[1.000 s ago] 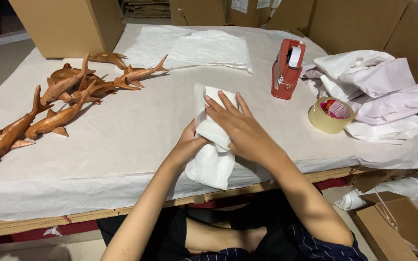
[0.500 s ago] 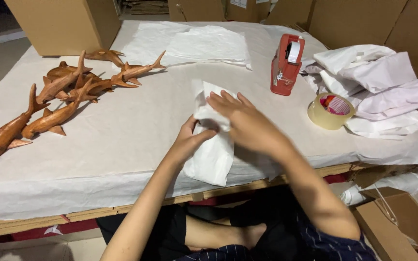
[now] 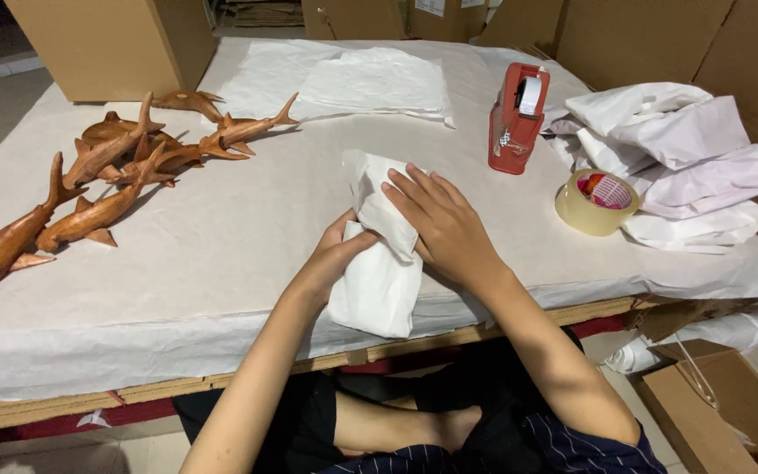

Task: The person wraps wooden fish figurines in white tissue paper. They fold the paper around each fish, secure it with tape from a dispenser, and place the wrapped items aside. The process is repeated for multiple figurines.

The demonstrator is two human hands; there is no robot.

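A white paper-wrapped bundle (image 3: pixel 379 281) lies at the near edge of the paper-covered table (image 3: pixel 221 237). My left hand (image 3: pixel 335 259) grips its left side, fingers curled around the paper. My right hand (image 3: pixel 440 224) presses flat on the bundle's upper right, fingers spread over a folded flap. What is inside the wrap is hidden.
Several carved wooden sharks (image 3: pixel 98 189) lie at the left. A stack of white paper sheets (image 3: pixel 370 83) sits at the back. A red tape dispenser (image 3: pixel 517 118), a roll of clear tape (image 3: pixel 597 202) and wrapped white bundles (image 3: pixel 686 158) stand at the right. Cardboard boxes (image 3: pixel 107 44) surround the table.
Both hands have folded the paper tighter around the bundle. My left hand has shifted up along its left side and my right hand has slid over the top flap.
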